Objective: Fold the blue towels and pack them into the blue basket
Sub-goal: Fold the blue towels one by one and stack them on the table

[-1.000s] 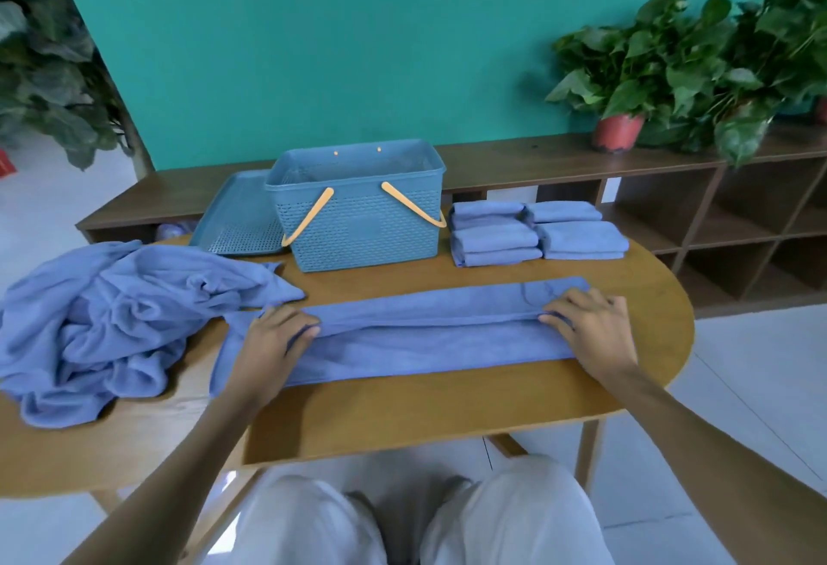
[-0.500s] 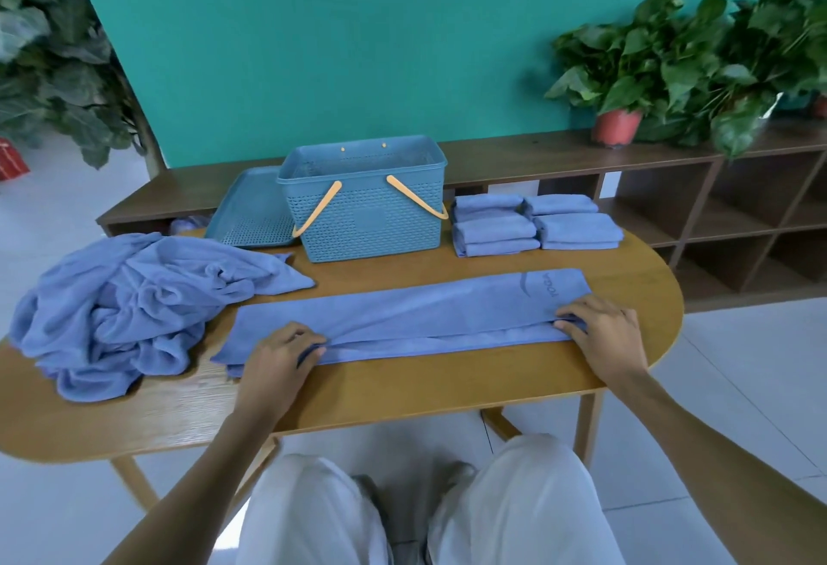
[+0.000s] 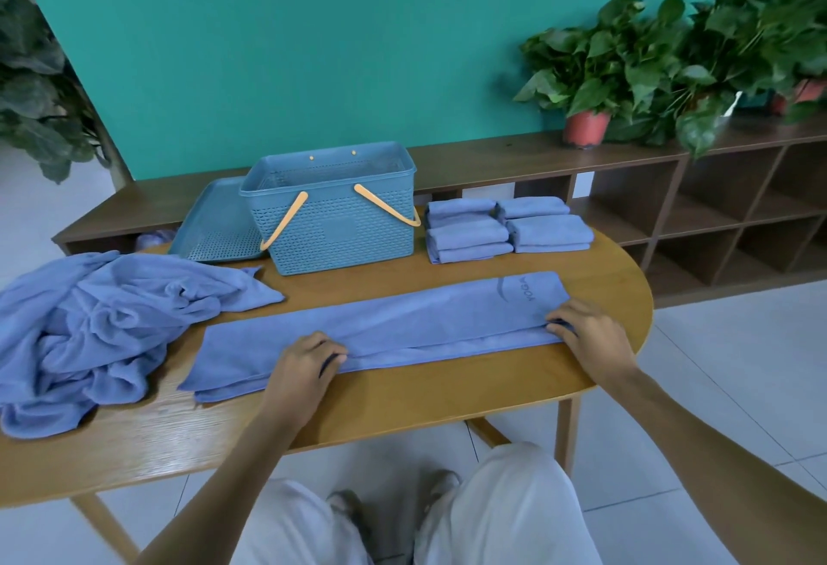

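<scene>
Just in front of the blue basket [image 3: 333, 215], long blue towel [image 3: 402, 327] lies flat on the table [image 3: 447, 399], folded into a strip. Left hand [image 3: 304, 360] pinches its near edge mid-length; right hand [image 3: 590, 334] pinches the right end. Folded towels [image 3: 505, 228] stacked right of basket; crumpled towel heap [image 3: 98, 327] left of it, lid [image 3: 219, 224] beside basket.
</scene>
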